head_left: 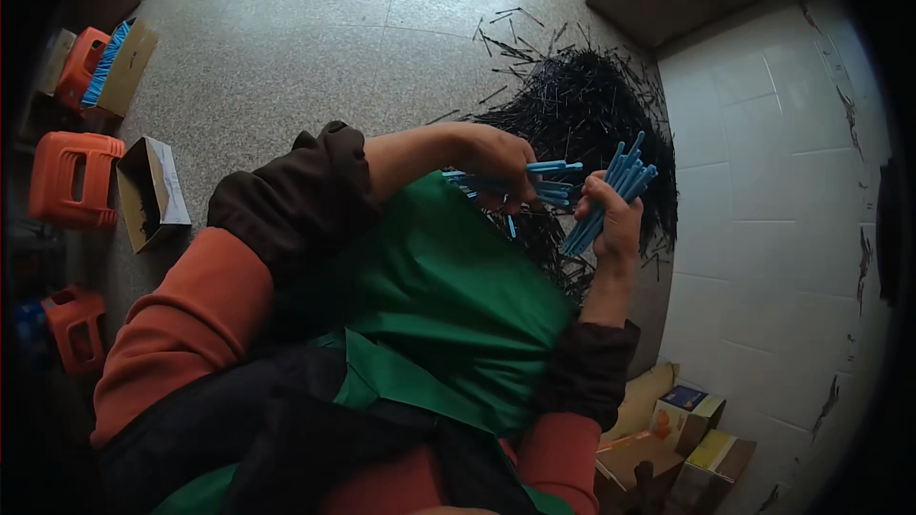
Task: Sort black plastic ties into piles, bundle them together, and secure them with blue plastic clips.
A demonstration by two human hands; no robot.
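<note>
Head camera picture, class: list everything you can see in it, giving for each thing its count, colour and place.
Thin blue plastic sticks: one bundle, blue, upright in the right hand; more lie crosswise in the left hand.
Thin black sticks: large heap, black, on the grey floor by the white tiled wall.
Orange plastic stools: three, orange, left edge.
Open cardboard box: one, brown, beside the stools.
Small cardboard boxes: several, brown, lower right.
Green apron: one, over the lap.
Left hand: gripping blue sticks.
Right hand: gripping the bundle.
</note>
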